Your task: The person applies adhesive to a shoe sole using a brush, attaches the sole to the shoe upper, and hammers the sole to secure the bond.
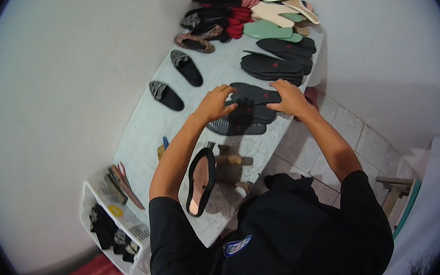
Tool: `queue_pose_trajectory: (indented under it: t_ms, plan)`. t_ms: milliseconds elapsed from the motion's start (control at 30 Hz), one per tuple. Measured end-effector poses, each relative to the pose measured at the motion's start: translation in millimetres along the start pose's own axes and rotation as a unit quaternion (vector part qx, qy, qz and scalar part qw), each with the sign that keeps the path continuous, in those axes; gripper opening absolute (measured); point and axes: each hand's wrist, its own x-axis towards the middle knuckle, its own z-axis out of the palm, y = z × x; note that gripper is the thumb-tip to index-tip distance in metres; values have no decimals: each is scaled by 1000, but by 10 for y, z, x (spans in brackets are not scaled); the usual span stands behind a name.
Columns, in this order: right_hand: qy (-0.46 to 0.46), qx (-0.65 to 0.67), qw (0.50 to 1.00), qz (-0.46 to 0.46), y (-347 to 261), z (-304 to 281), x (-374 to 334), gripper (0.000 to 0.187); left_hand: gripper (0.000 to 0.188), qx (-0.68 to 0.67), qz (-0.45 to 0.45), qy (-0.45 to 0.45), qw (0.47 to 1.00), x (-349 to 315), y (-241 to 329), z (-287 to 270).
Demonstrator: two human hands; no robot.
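Several black ridged shoe soles point(256, 114) lie overlapping on the marble-topped table, with small red marks on them. My left hand point(218, 104) is over their left ends, thumb and fingers spread. At the right end of the top sole point(251, 92), my right hand point(289, 99) curves with thumb and fingers apart. Whether either hand touches the sole is hard to make out. Nearer to me, a black-rimmed shoe bottom with a pinkish inside point(200, 183) stands on a stand, next to a hammer-like tool with a wooden handle point(233, 160).
Two black slip-ons with patterned toes point(166, 96) sit at the table's left edge. Farther back lie more black soles point(274, 67), green insoles point(268, 30), cream pieces and stacked shoes point(206, 19). A white plastic basket point(134, 240) holds dark pieces; pliers point(128, 184) lie beside it.
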Motion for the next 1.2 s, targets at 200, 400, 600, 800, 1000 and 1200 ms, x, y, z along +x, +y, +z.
queue_pose_trajectory:
  t_ms: [200, 400, 600, 800, 1000, 1200]
  plan:
    - [-71, -46, 993, 81, 339, 319, -137, 67, 58, 112, 37, -172, 978, 530, -497, 524]
    - [-94, -61, 988, 106, 500, 472, -181, 64, 69, 135, 0, -183, 974, 660, -635, 812]
    - [-93, -67, 986, 119, 581, 575, -141, 64, 76, 99, -19, -164, 981, 732, -665, 848]
    - [-102, -99, 982, 122, 533, 548, -81, 69, 78, 65, -81, -167, 981, 807, -753, 918]
    - [-95, -90, 987, 98, 553, 544, -131, 67, 69, 74, -122, -205, 968, 862, -581, 847]
    - [-124, 34, 984, 122, 334, 537, -28, 64, 58, 64, -146, -140, 977, 663, -754, 798]
